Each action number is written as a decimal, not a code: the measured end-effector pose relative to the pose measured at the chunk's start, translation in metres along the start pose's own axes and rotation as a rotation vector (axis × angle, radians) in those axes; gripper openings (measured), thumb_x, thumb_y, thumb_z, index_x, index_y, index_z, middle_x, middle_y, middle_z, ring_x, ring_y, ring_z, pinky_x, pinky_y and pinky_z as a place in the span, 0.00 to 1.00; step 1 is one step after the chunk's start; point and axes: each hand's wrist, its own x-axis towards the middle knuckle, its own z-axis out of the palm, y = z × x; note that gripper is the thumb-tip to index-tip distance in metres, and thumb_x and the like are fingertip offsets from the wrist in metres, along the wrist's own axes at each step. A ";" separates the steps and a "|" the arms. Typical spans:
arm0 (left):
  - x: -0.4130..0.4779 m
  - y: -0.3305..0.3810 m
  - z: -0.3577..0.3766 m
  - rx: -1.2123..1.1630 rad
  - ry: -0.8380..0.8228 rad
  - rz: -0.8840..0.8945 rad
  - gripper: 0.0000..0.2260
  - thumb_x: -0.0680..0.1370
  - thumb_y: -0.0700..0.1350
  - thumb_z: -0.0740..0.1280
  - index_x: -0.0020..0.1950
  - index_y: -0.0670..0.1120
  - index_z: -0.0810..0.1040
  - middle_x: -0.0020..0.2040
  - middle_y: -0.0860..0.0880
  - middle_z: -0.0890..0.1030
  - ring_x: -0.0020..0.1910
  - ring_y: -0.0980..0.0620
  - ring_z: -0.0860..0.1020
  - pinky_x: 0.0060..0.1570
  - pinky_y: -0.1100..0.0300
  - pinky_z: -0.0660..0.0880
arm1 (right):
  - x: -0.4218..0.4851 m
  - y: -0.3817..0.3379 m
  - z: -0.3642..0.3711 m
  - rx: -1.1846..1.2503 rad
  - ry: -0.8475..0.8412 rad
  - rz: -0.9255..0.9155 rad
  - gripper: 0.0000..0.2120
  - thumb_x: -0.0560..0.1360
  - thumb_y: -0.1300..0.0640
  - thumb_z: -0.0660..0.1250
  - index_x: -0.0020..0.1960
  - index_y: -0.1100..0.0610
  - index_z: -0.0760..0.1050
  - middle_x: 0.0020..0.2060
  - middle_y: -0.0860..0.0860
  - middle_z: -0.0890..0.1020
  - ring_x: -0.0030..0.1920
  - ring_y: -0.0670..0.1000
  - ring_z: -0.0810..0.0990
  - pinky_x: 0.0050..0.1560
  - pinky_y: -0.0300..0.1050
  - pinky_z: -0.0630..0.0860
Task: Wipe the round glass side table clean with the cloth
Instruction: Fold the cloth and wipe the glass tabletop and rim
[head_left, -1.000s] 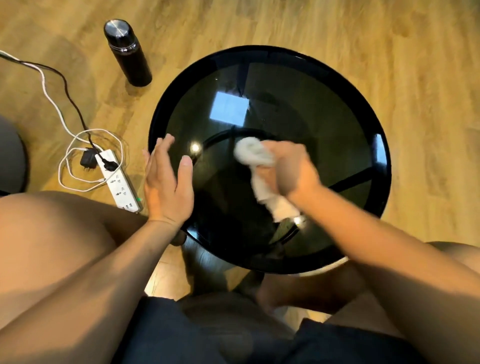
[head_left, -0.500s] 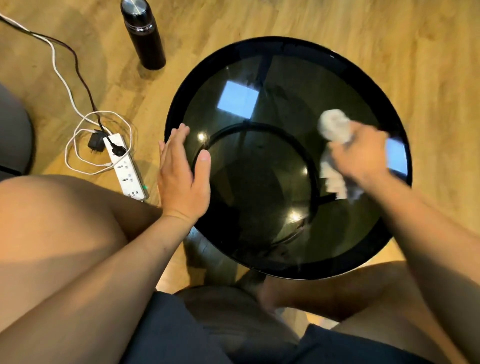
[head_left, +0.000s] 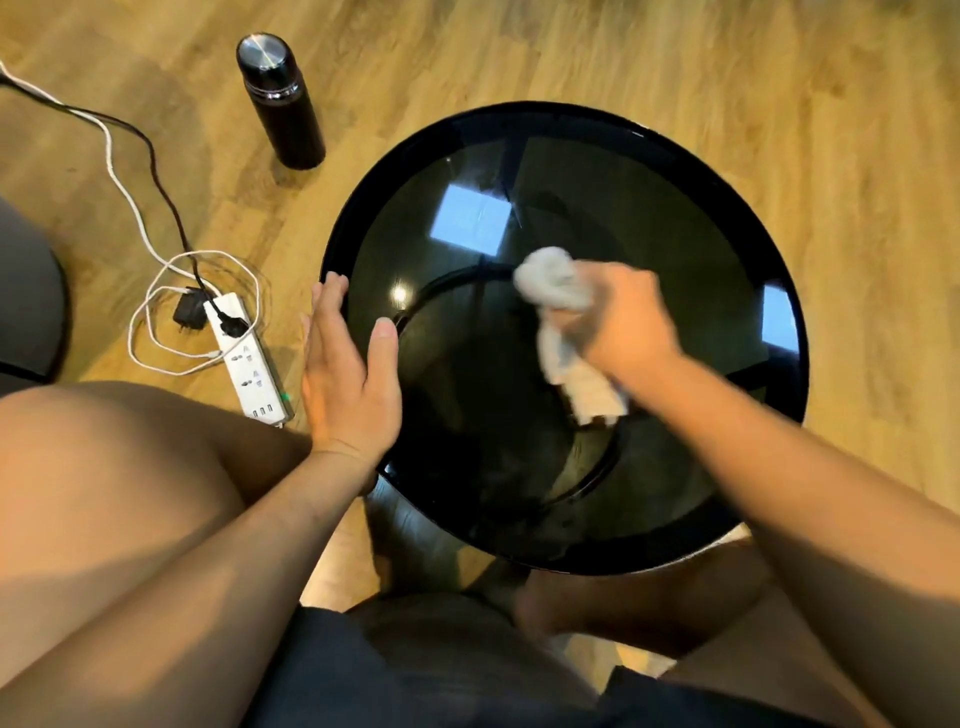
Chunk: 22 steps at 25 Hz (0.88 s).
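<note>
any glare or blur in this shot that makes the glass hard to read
Head view: the glass table top carries bright square reflections at upper left and at the right rim, plus a small round highlight near the left hand. The right hand and cloth are smeared by motion blur. Wide-angle lens distortion bends the floor boards near the frame's edges.

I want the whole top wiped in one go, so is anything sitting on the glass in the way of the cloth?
Nothing loose lies on the glass table. Only the left hand rests at its left edge, covering that spot. The right hand holds the cloth on the glass. The flask and power strip are on the floor.
</note>
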 end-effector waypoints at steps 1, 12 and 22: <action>0.001 -0.002 0.000 -0.008 0.009 -0.013 0.25 0.79 0.50 0.56 0.75 0.42 0.61 0.76 0.43 0.65 0.76 0.45 0.60 0.73 0.43 0.57 | 0.004 0.038 -0.019 -0.040 0.065 0.094 0.02 0.73 0.52 0.66 0.42 0.49 0.76 0.39 0.53 0.82 0.46 0.59 0.83 0.40 0.43 0.73; 0.002 -0.001 0.000 -0.003 0.016 -0.047 0.26 0.79 0.50 0.58 0.75 0.43 0.61 0.76 0.44 0.64 0.76 0.47 0.59 0.74 0.50 0.57 | 0.028 0.047 -0.044 -0.146 0.144 0.297 0.19 0.69 0.52 0.61 0.56 0.57 0.79 0.47 0.61 0.84 0.51 0.64 0.82 0.49 0.49 0.76; 0.000 -0.002 -0.002 -0.007 0.036 -0.052 0.32 0.75 0.57 0.57 0.75 0.41 0.61 0.74 0.43 0.66 0.74 0.45 0.63 0.73 0.47 0.60 | 0.020 -0.061 0.020 -0.015 -0.177 -0.176 0.07 0.75 0.53 0.62 0.50 0.50 0.77 0.47 0.52 0.83 0.49 0.56 0.82 0.48 0.48 0.75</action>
